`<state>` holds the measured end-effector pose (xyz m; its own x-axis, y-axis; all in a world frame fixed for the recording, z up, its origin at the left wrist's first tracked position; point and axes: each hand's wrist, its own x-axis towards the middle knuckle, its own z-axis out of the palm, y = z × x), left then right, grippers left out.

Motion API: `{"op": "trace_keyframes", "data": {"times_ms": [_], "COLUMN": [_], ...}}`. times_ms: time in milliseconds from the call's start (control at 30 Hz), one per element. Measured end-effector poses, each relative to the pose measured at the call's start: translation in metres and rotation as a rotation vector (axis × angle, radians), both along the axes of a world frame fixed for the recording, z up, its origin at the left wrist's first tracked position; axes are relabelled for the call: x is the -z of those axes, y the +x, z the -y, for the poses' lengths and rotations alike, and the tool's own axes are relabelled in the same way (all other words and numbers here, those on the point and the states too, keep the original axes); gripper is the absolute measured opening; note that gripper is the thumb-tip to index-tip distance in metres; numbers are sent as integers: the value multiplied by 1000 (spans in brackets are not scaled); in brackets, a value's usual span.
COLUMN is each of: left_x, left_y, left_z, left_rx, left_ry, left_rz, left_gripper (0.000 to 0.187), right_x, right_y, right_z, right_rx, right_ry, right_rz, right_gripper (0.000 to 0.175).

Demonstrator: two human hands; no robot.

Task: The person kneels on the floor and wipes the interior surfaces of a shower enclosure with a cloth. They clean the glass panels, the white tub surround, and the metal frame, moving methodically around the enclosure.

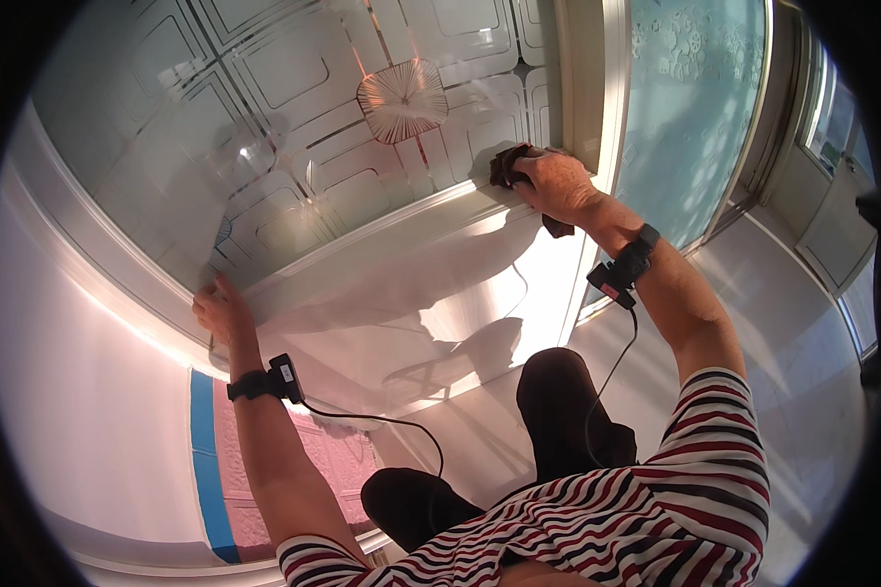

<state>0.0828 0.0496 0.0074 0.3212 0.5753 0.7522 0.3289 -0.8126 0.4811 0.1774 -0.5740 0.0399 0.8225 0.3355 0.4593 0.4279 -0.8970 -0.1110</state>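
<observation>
A dark brown cloth (pixel 510 163) is bunched under the fingers of my right hand (pixel 560 183), with a loose end hanging below the palm. The hand presses it to the lower right corner of a patterned frosted glass panel (pixel 294 132), where the glass meets its white frame (pixel 382 229). At the panel's lower left corner, my left hand (pixel 224 308) rests against the frame's side; its fingers are bent and no object shows in them. A black strap with a small cabled device (pixel 283 378) sits on my left wrist, and a similar device (pixel 613 282) on my right.
Another sliding panel of bluish frosted glass (pixel 686 125) stands to the right, beyond the white door edge. Pink textured wall panels (pixel 294 469) with a blue border (pixel 209 469) lie at the lower left. Thin black cables hang from both wrists past my knees. A pale floor (pixel 749 315) extends right.
</observation>
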Motion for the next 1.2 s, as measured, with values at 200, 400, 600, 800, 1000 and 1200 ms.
{"op": "trace_keyframes", "data": {"times_ms": [200,400,600,800,1000,1200], "left_x": [8,8,12,14,12,12], "left_y": [-4,-4,-4,-2,-3,-8], "left_z": [11,10,7,6,8,7], "left_rx": [-65,-63,-63,-98,-140,-51], "left_ry": [28,62,74,72,46,39], "left_rz": [-92,-109,-89,-96,-95,-68], "left_gripper": [47,44,39,37,38,35], "right_x": [20,6,-75,-220,-238,-182], "right_y": [27,39,52,103,85,51], "right_z": [4,23,27,13,-154,-235], "right_rx": [-35,162,-45,1,-262,-639], "right_ry": [257,73,192,431,210,-403], "right_rz": [235,422,782,824,1215,976], "right_gripper": [28,28,41,60,58,63]}}
